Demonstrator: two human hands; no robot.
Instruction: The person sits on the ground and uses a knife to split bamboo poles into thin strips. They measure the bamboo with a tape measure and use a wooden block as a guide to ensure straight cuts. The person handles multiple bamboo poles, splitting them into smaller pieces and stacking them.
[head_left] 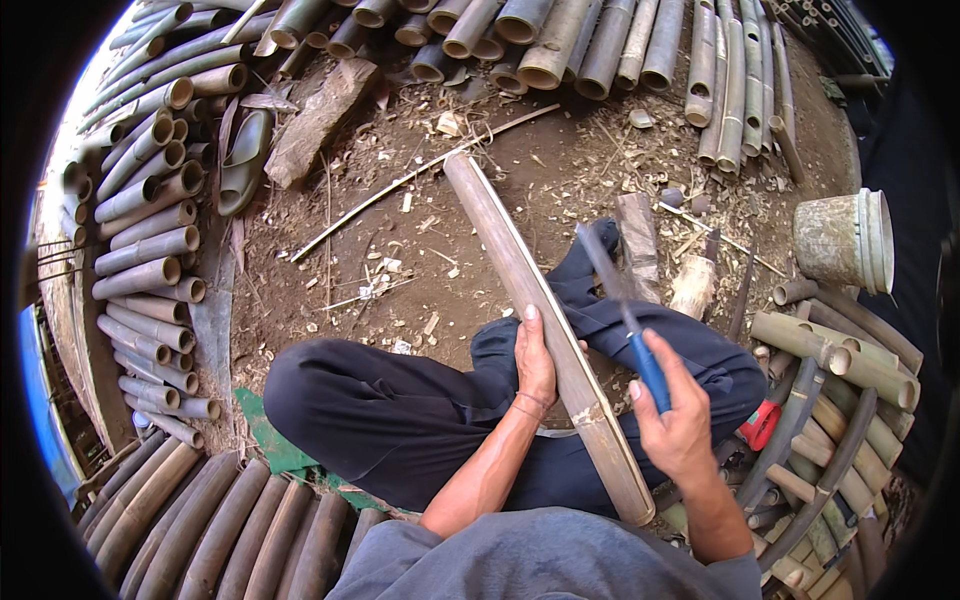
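Observation:
A long split bamboo slat (520, 270) runs from my lap out over the dirt ground, slanting up and to the left. My left hand (535, 360) grips its left edge near the middle, thumb pointing along it. My right hand (675, 420) is closed on the blue handle of a long knife (625, 315). The blurred dark blade is raised above the slat's right side, apart from it. I sit cross-legged in dark trousers (400, 410).
Stacks of cut bamboo sections ring the spot: left (150, 230), top (560, 40), lower left (220, 530) and right (840, 370). A grey plastic bucket (845, 240) lies at right. A wood block (320, 120), a thin stick (420, 175), a red object (760, 425) and chips lie on the ground.

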